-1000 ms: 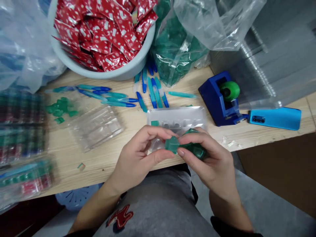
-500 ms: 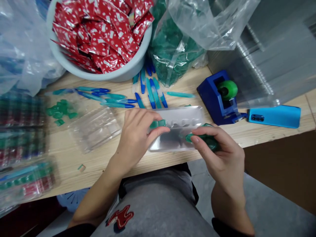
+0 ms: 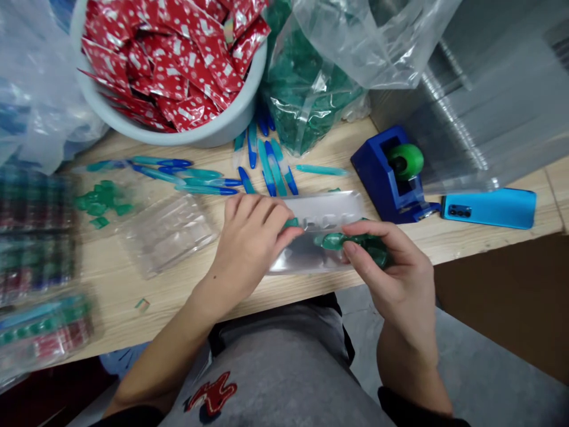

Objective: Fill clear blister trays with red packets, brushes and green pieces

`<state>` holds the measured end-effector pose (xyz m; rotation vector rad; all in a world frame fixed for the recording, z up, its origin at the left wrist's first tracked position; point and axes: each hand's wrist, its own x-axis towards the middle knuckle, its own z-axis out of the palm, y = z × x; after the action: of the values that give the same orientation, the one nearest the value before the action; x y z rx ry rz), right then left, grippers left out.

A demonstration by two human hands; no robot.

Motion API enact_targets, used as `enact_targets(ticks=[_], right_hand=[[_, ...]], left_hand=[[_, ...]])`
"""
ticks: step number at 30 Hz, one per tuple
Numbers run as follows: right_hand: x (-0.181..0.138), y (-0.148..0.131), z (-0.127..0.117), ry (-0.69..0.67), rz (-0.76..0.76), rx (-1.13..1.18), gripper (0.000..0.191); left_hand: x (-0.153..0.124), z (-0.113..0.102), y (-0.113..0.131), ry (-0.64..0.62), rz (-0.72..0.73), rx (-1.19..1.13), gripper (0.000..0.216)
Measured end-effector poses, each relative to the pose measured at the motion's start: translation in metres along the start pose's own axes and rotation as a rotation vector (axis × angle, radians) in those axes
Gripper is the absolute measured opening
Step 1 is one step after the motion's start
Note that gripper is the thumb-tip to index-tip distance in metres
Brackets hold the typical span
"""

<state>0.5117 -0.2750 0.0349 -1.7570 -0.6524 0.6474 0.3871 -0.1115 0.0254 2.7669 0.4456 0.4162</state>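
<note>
A clear plastic blister tray (image 3: 324, 213) lies on the wooden table (image 3: 178, 284) near its front edge. My left hand (image 3: 249, 243) rests on the tray's left end, fingers curled, pressing a small green piece (image 3: 291, 223) into it. My right hand (image 3: 391, 267) hovers at the tray's right end, closed on a bunch of small green pieces (image 3: 355, 244), with one pushed forward between thumb and forefinger.
A grey tub of red spotted packets (image 3: 178, 65) and a bag of green pieces (image 3: 306, 101) stand at the back. Blue-green pens (image 3: 267, 166), a blue tape dispenser (image 3: 391, 178), a blue phone (image 3: 489, 207), another clear tray (image 3: 166, 231) and stacked filled trays (image 3: 35, 261) surround the tray.
My left hand took one green piece from the right hand, moved up to the tray and set it in. The right hand shifted right and pushed another piece forward.
</note>
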Motion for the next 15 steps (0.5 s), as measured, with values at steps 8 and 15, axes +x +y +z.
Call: enact_targets(ticks=[8,15], right_hand=[[-0.004,-0.001,0.007,-0.031,0.012,0.234,0.016],[-0.002,-0.007,0.014,-0.041,-0.041,0.187,0.013]], left_hand=[[-0.006,-0.012,0.027,-0.045,-0.200,-0.839,0.021],[-0.016,-0.007,0.031,-0.008,-0.173,-0.951,0.023]])
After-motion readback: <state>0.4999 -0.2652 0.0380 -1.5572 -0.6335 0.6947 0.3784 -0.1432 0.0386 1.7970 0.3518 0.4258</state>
